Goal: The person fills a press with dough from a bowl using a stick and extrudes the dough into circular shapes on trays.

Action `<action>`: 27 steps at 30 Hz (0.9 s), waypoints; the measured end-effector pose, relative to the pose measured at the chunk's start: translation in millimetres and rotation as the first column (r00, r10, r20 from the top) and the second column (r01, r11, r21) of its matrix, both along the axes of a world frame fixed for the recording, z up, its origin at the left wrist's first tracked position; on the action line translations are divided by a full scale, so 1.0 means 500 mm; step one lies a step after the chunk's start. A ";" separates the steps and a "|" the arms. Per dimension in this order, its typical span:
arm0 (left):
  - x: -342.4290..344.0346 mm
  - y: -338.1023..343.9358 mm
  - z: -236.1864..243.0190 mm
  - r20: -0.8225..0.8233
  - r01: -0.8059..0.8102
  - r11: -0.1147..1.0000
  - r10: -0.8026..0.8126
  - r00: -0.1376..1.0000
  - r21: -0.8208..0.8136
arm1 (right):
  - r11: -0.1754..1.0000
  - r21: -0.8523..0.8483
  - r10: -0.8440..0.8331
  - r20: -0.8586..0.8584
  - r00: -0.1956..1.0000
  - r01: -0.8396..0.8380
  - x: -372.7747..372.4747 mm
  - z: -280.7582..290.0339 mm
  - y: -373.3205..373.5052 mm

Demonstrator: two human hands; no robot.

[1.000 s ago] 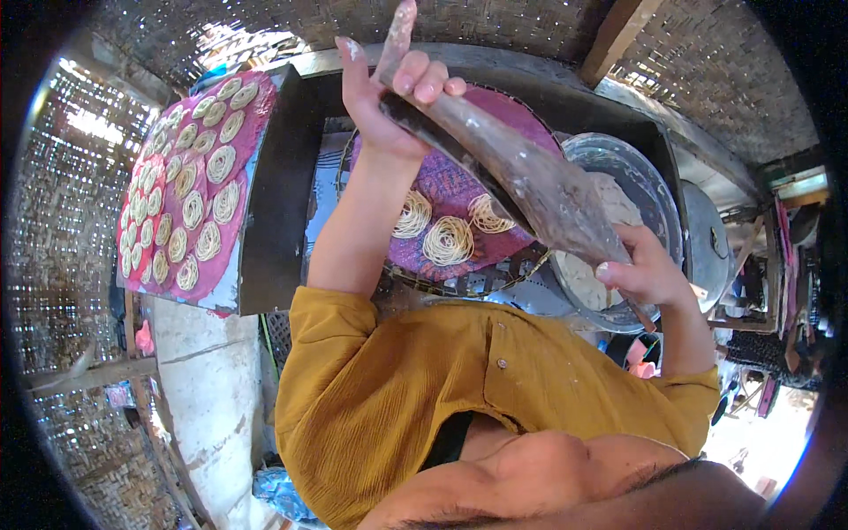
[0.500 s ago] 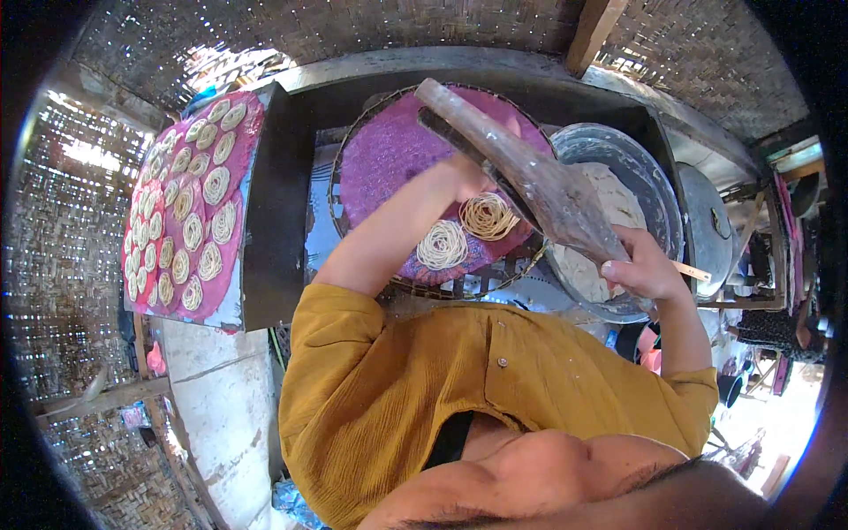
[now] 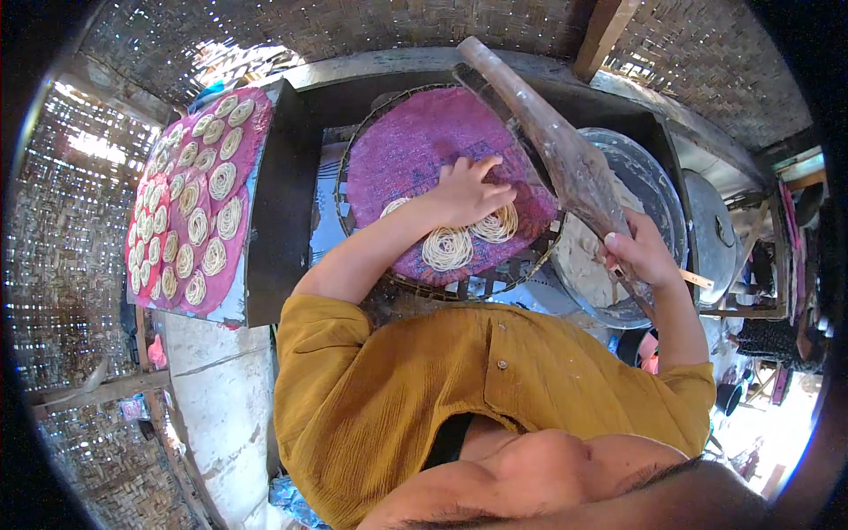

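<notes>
My right hand (image 3: pixel 638 251) is closed round the lower end of a long wooden press-like tool (image 3: pixel 565 146), which slants up to the left between the round tray and the basin. My left hand (image 3: pixel 470 191) is open, palm down with fingers spread, over the purple cloth (image 3: pixel 402 150) on the round woven tray (image 3: pixel 346 159). Just under its fingers lies a coil of pale dough strands (image 3: pixel 496 228). Closer to me is another dough coil (image 3: pixel 447 250). A third coil (image 3: pixel 394 205) shows partly behind my left forearm.
A large metal basin (image 3: pixel 667 190) with pale dough (image 3: pixel 579 265) stands right of the tray. A round metal lid (image 3: pixel 707 225) is beyond it. At the left, a slanted board with pink cloth (image 3: pixel 231 190) carries many coils, beside a dark panel (image 3: pixel 287 203). Woven walls surround the bench.
My left hand has come out from beside the wooden tool and spread over the coils. The tool has shifted right and away in my right hand. A third coil has come into sight.
</notes>
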State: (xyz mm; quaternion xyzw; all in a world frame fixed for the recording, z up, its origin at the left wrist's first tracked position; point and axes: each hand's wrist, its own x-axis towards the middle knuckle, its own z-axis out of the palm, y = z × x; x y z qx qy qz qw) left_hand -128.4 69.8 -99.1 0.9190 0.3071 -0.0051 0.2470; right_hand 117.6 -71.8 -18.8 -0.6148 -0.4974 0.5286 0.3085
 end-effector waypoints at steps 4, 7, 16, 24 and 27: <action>-0.049 0.035 -0.018 0.121 -0.247 0.830 0.216 0.969 0.501 | 0.998 0.041 0.047 -0.066 0.997 -0.045 -0.015 -0.003 0.009; -0.077 0.143 0.035 0.640 0.032 0.668 0.697 0.323 -0.743 | 0.990 0.028 0.141 -0.164 0.976 -0.138 -0.047 0.002 0.033; -0.145 0.218 0.062 0.712 0.796 0.551 0.662 -0.234 -0.251 | 0.900 -0.214 0.349 -0.170 0.922 -0.380 -0.122 -0.005 0.155; -0.175 0.209 0.027 0.525 0.733 0.548 0.794 -0.306 -0.402 | 0.912 -0.230 0.362 0.062 0.930 -0.340 -0.157 -0.018 0.172; -0.156 0.172 0.052 0.493 0.745 0.532 0.812 -0.312 -0.403 | 0.937 -0.182 0.336 0.244 0.910 -0.297 -0.148 0.029 0.152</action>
